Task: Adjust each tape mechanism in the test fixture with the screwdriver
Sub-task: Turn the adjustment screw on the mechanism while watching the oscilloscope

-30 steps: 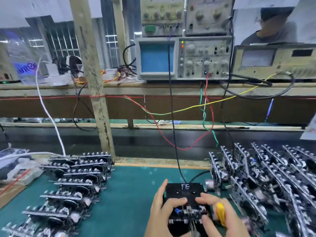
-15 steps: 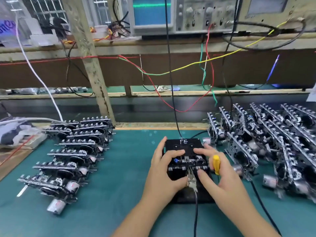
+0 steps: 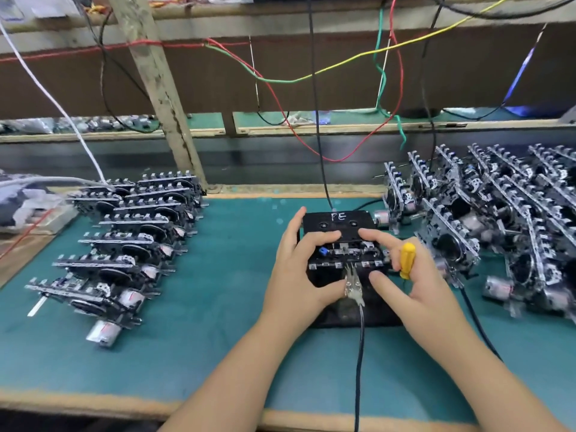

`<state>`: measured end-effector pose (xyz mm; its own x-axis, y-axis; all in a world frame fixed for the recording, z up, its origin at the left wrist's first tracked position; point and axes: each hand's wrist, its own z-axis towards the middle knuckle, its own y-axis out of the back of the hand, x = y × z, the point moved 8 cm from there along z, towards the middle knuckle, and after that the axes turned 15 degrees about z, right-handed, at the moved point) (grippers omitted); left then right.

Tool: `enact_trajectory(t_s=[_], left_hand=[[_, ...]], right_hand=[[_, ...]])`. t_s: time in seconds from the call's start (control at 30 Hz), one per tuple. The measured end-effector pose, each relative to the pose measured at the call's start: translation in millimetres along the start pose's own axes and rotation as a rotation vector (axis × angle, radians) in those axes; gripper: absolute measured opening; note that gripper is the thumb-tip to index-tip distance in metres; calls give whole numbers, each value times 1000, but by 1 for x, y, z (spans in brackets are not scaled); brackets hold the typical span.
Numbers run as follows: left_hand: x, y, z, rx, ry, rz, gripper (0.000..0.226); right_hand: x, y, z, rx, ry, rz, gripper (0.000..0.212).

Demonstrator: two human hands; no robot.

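At centre frame the fixture point(image 3: 339, 222) sits on the green mat point(image 3: 218, 322) with a mechanism point(image 3: 346, 257) on it. The left hand point(image 3: 299, 272) grasps the mechanism's left side, forefinger across its top, thumb at its near edge. The right hand point(image 3: 417, 282) clenches the yellow screwdriver point(image 3: 406, 260) just right of the mechanism, forefinger and thumb reaching onto it.

— What do we have on the table point(image 3: 218, 338)?
— On its green mat we see the black test fixture point(image 3: 339, 226) mid-table, stacked tape mechanisms point(image 3: 131, 244) at left, and a heap of mechanisms point(image 3: 498, 232) at right.
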<state>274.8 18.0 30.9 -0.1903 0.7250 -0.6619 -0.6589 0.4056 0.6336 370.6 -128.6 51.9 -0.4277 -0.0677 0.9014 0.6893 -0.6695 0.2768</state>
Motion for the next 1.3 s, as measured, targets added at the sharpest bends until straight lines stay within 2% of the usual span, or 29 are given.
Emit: enact_trajectory(t_s=[0.1, 0.23, 0.4, 0.6, 0.7, 0.8, 0.87, 1.0, 1.23, 1.3], left_hand=[[2, -1, 0, 2, 4, -12, 73], [4, -3, -1, 7, 1, -15, 74], [3, -2, 0, 18, 12, 3, 74], [0, 3, 1, 187, -33, 69, 70], [5, 9, 4, 348, -58, 130, 79], [6, 22, 11, 393, -104, 180, 88], [12, 30, 18, 405, -62, 138, 100], [27, 36, 35, 490, 46, 160, 122], [26, 37, 46, 517, 59, 233, 126], [25, 37, 46, 510, 61, 226, 125]], right_hand=[[-5, 1, 1, 14, 2, 45, 55], [1, 2, 5, 15, 24, 28, 68], [8, 1, 4, 42, 45, -6, 71], [10, 4, 2, 53, 63, -107, 79], [5, 11, 8, 62, 16, -118, 80], [-9, 13, 27, 248, -104, -140, 61], [-13, 15, 41, 354, -165, -210, 66], [-11, 23, 66, 409, -191, -357, 75], [-3, 27, 79, 436, -225, -483, 85], [1, 28, 83, 441, -233, -510, 95]])
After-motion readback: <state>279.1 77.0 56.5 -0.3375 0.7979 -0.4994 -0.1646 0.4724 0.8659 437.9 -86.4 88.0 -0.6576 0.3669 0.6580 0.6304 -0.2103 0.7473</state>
